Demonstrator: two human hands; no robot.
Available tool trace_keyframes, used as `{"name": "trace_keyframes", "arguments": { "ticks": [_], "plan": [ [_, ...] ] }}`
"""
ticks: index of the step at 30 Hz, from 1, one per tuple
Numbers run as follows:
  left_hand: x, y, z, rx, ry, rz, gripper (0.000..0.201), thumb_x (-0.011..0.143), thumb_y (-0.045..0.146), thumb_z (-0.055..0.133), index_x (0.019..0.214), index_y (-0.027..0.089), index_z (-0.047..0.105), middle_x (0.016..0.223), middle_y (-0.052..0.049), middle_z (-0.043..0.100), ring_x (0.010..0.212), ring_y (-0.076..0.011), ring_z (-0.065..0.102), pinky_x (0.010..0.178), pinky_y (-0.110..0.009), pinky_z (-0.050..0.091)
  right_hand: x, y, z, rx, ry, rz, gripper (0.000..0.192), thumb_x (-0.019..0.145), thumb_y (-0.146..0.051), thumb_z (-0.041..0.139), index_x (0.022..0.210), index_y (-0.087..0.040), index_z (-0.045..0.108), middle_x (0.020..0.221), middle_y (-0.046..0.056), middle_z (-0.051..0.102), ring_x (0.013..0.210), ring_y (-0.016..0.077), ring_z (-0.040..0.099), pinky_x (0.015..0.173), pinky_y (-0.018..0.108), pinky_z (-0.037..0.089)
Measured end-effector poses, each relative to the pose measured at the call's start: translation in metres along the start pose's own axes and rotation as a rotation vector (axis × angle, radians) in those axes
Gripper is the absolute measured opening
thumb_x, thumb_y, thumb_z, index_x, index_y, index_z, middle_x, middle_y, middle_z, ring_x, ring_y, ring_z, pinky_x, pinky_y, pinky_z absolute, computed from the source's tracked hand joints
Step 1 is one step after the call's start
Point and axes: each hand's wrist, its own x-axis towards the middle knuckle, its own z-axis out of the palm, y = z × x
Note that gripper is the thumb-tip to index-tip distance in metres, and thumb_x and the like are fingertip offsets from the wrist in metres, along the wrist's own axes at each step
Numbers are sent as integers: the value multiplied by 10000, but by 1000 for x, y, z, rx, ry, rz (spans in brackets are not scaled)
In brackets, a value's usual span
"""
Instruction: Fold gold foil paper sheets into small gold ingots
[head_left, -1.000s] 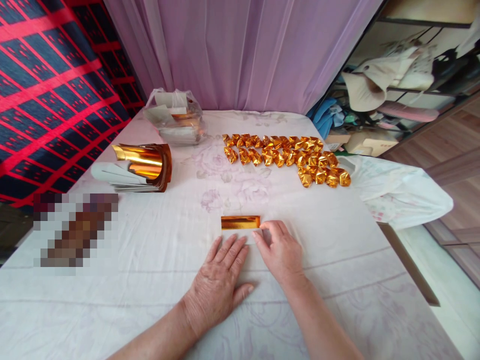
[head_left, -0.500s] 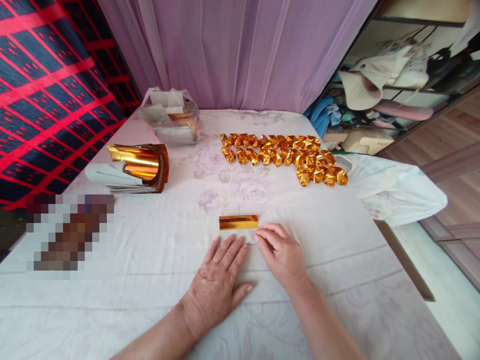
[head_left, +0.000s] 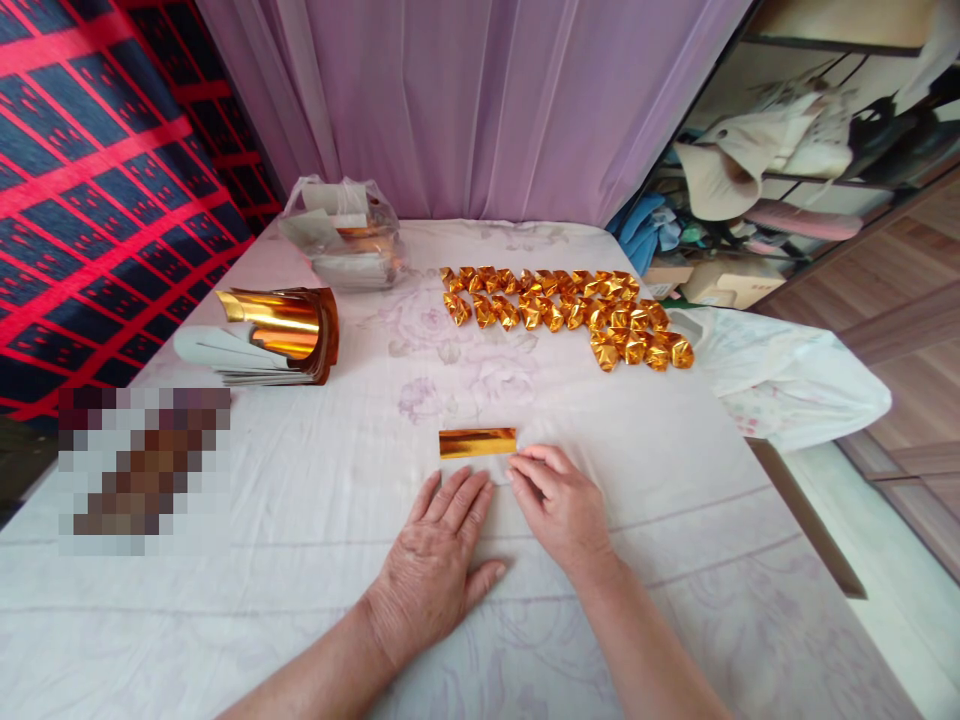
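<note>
Table [head_left: 315, 480] biggest, pale flowered cloth on top, hands working at the near middle
Purple curtain [head_left: 420, 110] hangs behind its far edge, red-and-dark checked fabric [head_left: 97, 190] along the left
White bag [head_left: 810, 380] sits just beyond the right edge
Curled stack of gold-faced paper [head_left: 296, 330] lies far left on the cloth, clear bag [head_left: 341, 255] with more paper just behind it
Left hand [head_left: 435, 555]: palm down, flat, fingers a little apart, thumb out wide, holding nothing visible; tips just short of the strip's gold face
Right hand [head_left: 562, 510]: thumb and forefinger nearly together, narrow pinch at the strip's near right corner; can't tell if paper is between them
Gold strip [head_left: 478, 443]: flat on the cloth, long side left to right, just past the fingertips
Folded gold pieces [head_left: 531, 313], smallest each, stand in rows farther back, right of centre, well apart from the strip
</note>
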Motion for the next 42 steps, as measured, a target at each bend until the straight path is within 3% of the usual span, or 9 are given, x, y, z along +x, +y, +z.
{"name": "trace_keyframes", "arguments": {
  "ticks": [42],
  "plan": [
    [2,0,3,-27,20,-22,703,917,570,468,1451,121,383,1487,-145,449,1377,-306,387,1148,-499,262,-1,0,4,-8,25,8,195,917,-276,544,946,-229,731,978,53,713,831,162,685,749,267,518]
  ]
}}
